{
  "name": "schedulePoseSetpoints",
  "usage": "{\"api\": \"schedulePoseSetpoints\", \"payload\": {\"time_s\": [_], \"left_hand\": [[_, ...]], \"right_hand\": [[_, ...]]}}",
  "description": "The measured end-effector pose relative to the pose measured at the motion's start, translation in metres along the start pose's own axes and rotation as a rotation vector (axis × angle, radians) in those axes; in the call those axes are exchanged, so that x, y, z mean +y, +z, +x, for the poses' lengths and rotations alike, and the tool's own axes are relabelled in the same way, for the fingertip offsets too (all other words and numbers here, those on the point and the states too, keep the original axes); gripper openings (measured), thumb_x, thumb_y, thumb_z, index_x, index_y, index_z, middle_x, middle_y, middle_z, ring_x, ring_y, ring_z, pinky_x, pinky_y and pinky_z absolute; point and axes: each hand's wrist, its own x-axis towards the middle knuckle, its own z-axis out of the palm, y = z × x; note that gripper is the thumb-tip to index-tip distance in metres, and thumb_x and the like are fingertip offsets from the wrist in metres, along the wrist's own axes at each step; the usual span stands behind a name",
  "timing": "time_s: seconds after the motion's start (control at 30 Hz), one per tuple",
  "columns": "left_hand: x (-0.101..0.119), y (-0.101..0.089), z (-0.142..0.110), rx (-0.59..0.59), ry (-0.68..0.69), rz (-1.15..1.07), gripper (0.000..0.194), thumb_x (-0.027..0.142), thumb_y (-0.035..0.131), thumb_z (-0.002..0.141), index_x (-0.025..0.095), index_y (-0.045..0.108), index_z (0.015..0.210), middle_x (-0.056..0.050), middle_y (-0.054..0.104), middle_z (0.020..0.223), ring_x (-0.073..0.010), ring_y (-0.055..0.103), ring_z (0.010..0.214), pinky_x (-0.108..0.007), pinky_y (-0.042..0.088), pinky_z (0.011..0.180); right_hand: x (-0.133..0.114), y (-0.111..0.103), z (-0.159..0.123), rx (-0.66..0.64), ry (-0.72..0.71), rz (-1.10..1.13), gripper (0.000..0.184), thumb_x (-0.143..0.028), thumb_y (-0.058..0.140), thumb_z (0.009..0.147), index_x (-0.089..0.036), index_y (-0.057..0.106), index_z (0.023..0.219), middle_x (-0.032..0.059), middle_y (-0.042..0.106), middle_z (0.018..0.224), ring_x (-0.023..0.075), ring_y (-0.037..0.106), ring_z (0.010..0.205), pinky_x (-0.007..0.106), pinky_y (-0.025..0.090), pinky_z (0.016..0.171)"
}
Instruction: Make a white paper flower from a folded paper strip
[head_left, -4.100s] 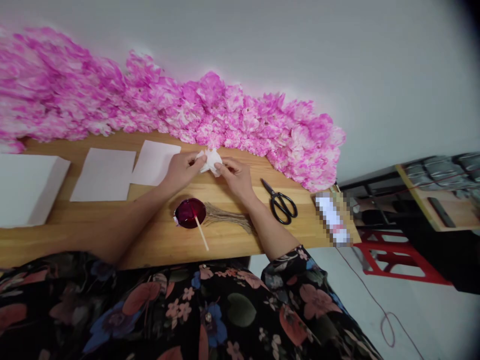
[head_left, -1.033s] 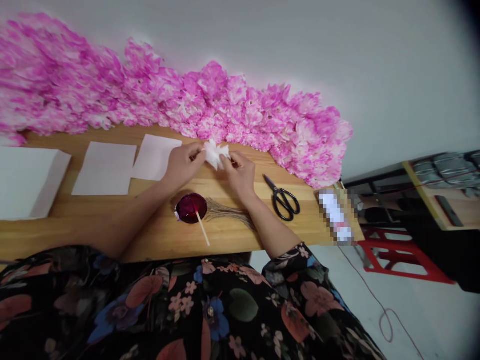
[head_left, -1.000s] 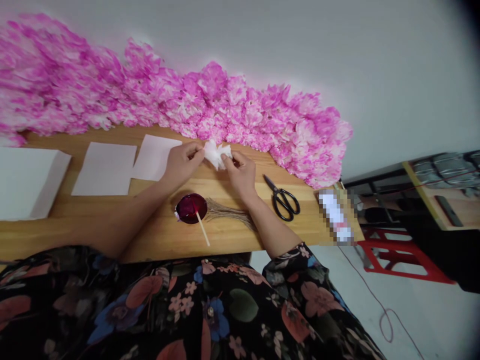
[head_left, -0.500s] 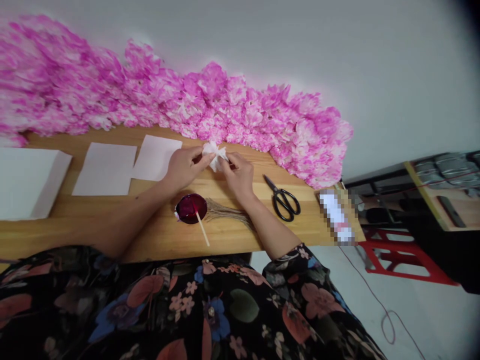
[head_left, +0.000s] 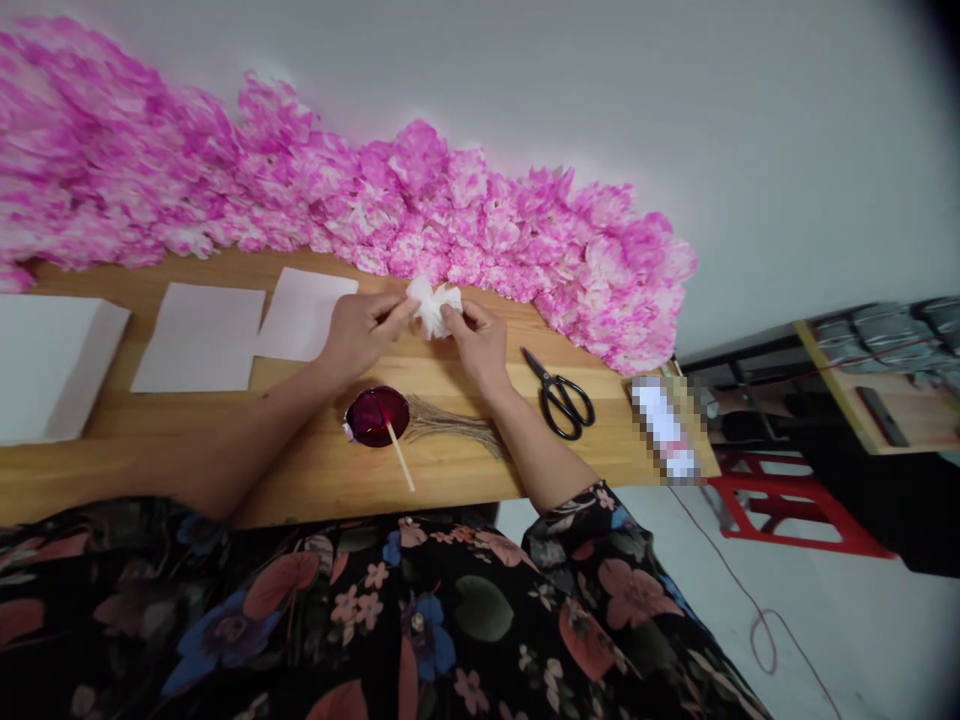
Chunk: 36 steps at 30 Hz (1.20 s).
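Observation:
A small white paper flower (head_left: 433,303) is held just above the wooden table (head_left: 315,470), near the far edge. My left hand (head_left: 358,333) pinches its left side with thumb and fingers. My right hand (head_left: 475,342) pinches its right side. Close to me stands a small dish of dark red dye (head_left: 376,417) with a wooden stick (head_left: 400,458) leaning out of it. A bundle of thin brown strings (head_left: 457,430) lies beside the dish, under my right forearm.
A long heap of pink-and-white paper flowers (head_left: 337,210) runs along the wall. White paper squares (head_left: 202,335) lie at the left. Black scissors (head_left: 561,400) rest to the right, then a blurred white item (head_left: 664,432) at the table's end. A red stool (head_left: 787,505) stands beyond.
Both hands have kept pinching and working the white paper flower in place. The view has shifted slightly; nothing else on the table has moved.

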Motion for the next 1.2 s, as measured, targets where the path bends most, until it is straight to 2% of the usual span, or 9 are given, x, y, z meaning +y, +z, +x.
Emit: {"api": "schedulePoseSetpoints", "payload": {"time_s": [0.1,0.2,0.47,0.6,0.7,0.83,0.97,1.07,1.2], "left_hand": [[-0.001,0.003,0.000,-0.064,0.011,0.123,0.035,0.054,0.067,0.087,0.022,0.067,0.071,0.002,0.059,0.059,-0.0145,0.048,0.055,-0.030,0.030,0.056],[-0.006,0.006,0.002,-0.047,-0.031,0.191,0.027,0.049,0.075,0.081,0.023,0.066,0.080,0.001,0.063,0.066,-0.0164,0.052,0.060,-0.030,0.033,0.059],[-0.010,0.005,0.005,-0.041,-0.098,0.218,0.012,0.033,0.063,0.083,0.022,0.065,0.086,0.001,0.065,0.068,-0.0169,0.056,0.062,-0.030,0.037,0.062],[-0.011,0.000,0.006,0.037,-0.119,0.141,0.012,0.030,0.059,0.086,0.021,0.066,0.090,0.001,0.068,0.071,-0.0147,0.058,0.062,-0.028,0.040,0.063],[-0.008,-0.001,0.005,0.091,-0.099,0.070,0.017,0.036,0.058,0.091,0.021,0.066,0.089,0.002,0.065,0.067,-0.0132,0.056,0.060,-0.027,0.039,0.062],[-0.001,0.000,0.003,-0.002,-0.069,0.065,0.029,0.048,0.064,0.089,0.020,0.068,0.085,0.001,0.067,0.069,-0.0131,0.054,0.060,-0.027,0.037,0.060],[-0.001,0.004,0.003,-0.129,-0.029,0.173,0.027,0.046,0.067,0.084,0.019,0.069,0.081,0.000,0.067,0.070,-0.0144,0.054,0.062,-0.028,0.033,0.059],[-0.007,0.006,0.004,-0.119,-0.032,0.188,0.026,0.041,0.059,0.086,0.018,0.066,0.076,0.001,0.061,0.066,-0.0146,0.051,0.062,-0.028,0.031,0.059],[-0.012,0.005,0.005,-0.097,-0.059,0.052,0.028,0.042,0.055,0.087,0.019,0.061,0.074,0.001,0.059,0.066,-0.0149,0.053,0.065,-0.027,0.035,0.061]], "right_hand": [[-0.002,0.003,-0.004,-0.023,-0.018,-0.017,0.035,-0.053,0.063,0.089,-0.020,0.072,0.082,0.0010,0.067,0.078,0.0148,0.056,0.072,0.028,0.044,0.069],[-0.003,0.006,-0.008,-0.029,-0.046,0.002,0.031,-0.048,0.065,0.088,-0.019,0.076,0.087,0.0029,0.072,0.085,0.0156,0.059,0.077,0.029,0.047,0.073],[0.000,0.003,-0.003,-0.009,0.003,0.075,0.028,-0.046,0.069,0.086,-0.020,0.077,0.091,0.0025,0.074,0.087,0.0158,0.062,0.076,0.029,0.051,0.074],[0.005,-0.001,0.003,0.022,0.075,0.163,0.033,-0.053,0.070,0.085,-0.021,0.076,0.091,0.0010,0.070,0.081,0.0147,0.059,0.073,0.029,0.049,0.069],[0.008,-0.001,0.004,0.031,0.109,0.223,0.034,-0.055,0.072,0.084,-0.022,0.076,0.091,0.0007,0.069,0.081,0.0143,0.058,0.073,0.029,0.049,0.068],[0.005,0.003,0.002,0.021,0.136,0.259,0.033,-0.051,0.074,0.081,-0.021,0.076,0.093,0.0008,0.071,0.083,0.0143,0.060,0.075,0.029,0.050,0.070],[0.001,0.005,-0.001,-0.011,0.172,0.327,0.035,-0.052,0.078,0.078,-0.021,0.076,0.092,-0.0003,0.071,0.080,0.0133,0.060,0.071,0.028,0.051,0.069],[-0.001,0.003,0.000,-0.057,0.202,0.374,0.044,-0.063,0.072,0.083,-0.021,0.076,0.092,0.0026,0.074,0.084,0.0144,0.062,0.070,0.029,0.053,0.069],[-0.005,-0.002,0.000,-0.104,0.135,0.290,0.060,-0.075,0.054,0.092,-0.021,0.080,0.096,0.0081,0.079,0.097,0.0203,0.070,0.090,0.034,0.056,0.084]]}}
